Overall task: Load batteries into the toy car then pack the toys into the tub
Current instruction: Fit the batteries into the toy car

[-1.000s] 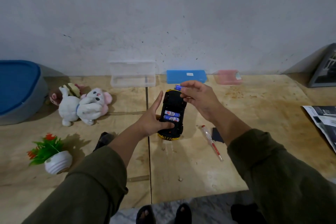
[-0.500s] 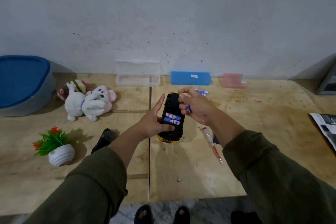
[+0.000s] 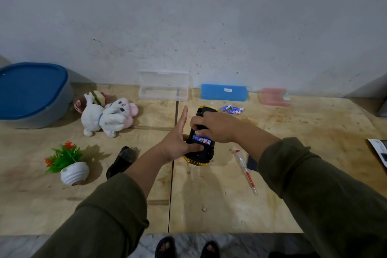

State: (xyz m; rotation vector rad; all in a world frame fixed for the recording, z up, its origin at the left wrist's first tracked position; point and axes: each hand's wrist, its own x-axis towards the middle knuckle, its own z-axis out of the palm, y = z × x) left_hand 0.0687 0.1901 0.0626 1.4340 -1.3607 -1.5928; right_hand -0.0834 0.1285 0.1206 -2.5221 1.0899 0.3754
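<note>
The black and yellow toy car [image 3: 201, 153] lies upside down on the wooden table, its battery bay facing up. My left hand [image 3: 178, 138] steadies the car's left side, thumb across the underside and fingers stretched upward. My right hand [image 3: 213, 126] covers the bay and presses a blue and white battery [image 3: 202, 139] into it with the fingertips. Several spare batteries [image 3: 233, 109] lie behind the car. The grey tub with a blue lid [image 3: 31, 94] stands at the far left. A white plush rabbit [image 3: 109, 116] lies beside the tub, a second small plush [image 3: 94, 97] behind it.
A red-handled screwdriver [image 3: 246, 170] and a dark cover piece [image 3: 251, 166] lie right of the car. A small potted plant [image 3: 70, 164] and a black object [image 3: 121, 161] sit at the left. Clear [image 3: 164, 89], blue [image 3: 224, 92] and pink [image 3: 274, 96] cases line the wall.
My right hand came down from above the car's front with a battery and now pushes it into the bay. The camera view shifted, revealing spare batteries behind the car.
</note>
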